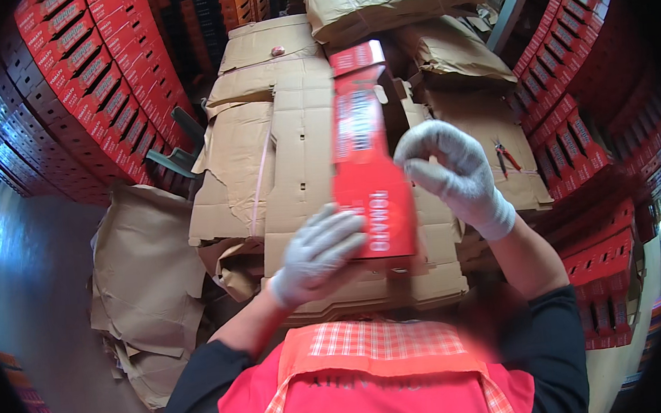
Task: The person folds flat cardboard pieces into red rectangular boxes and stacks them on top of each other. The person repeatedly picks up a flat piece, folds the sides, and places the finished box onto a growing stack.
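Note:
A long red printed cardboard box (371, 180), partly smeared by motion, stands before me above a stack of flattened brown cardboard. My left hand (319, 255), in a pale work glove, lies against the box's near left side with its fingers stretched out. Also gloved, my right hand (456, 169) hovers at the right edge of the box. Its thumb and fingers curl together in a ring-like pinch. Whether anything is between those fingertips I cannot make out. Under the box, the flat brown cardboard sheets (296, 162) reach toward my apron (380, 341).
Red-handled pliers (507, 158) lie on cardboard at the right. Paper-wrapped bundles (392, 0) sit at the back. Tall stacks of red boxes (95, 70) rise at the left, with more red boxes (574, 141) at the right. Brown wrapping paper (149, 267) hangs at the left.

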Tool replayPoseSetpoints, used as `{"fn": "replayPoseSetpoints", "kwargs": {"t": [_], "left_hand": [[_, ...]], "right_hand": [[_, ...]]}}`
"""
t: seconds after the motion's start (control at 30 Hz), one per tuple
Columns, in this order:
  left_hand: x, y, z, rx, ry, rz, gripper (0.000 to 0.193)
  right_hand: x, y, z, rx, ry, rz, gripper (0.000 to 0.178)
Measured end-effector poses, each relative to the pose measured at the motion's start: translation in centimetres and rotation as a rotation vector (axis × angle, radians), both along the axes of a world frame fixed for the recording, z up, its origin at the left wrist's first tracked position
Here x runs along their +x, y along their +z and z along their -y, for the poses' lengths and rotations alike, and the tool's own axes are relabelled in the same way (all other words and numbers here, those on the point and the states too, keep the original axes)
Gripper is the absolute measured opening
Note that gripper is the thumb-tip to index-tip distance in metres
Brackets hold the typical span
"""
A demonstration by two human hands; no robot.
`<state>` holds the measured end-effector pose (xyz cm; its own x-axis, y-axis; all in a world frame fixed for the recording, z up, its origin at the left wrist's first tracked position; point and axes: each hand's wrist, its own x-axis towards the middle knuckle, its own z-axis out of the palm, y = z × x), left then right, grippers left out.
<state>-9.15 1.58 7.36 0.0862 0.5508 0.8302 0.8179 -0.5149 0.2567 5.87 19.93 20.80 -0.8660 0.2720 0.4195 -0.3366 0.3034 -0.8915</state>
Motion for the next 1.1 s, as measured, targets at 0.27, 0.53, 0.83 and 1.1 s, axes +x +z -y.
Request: {"fn": "replayPoseSetpoints", "kwargs": {"t": [0.27,0.53,0.83,1.1], "left_hand": [[-3.9,-7.3,9.1,-0.433,0.454,0.231,0.077],[3.9,-8.7,5.1,-0.331,-0.501,-0.033,0.042],[17.8,-19.7,3.2,-0.784,-0.838,-0.047,0.054],[40.7,-38.1,3.5,-1.016,-1.169,-0.445,0.051]], "right_hand": [[-3.4,-16.7,5.7,0.971,-0.107,0.669,0.089],[5.0,-18.1,7.8,0.822,-0.528,0.566,0.076],[28.5,-17.6,15.4,0.533,-1.213,0.844,0.089],[48.3,-33.4,20.4,0.361,-1.233,1.151,0.09]]}}
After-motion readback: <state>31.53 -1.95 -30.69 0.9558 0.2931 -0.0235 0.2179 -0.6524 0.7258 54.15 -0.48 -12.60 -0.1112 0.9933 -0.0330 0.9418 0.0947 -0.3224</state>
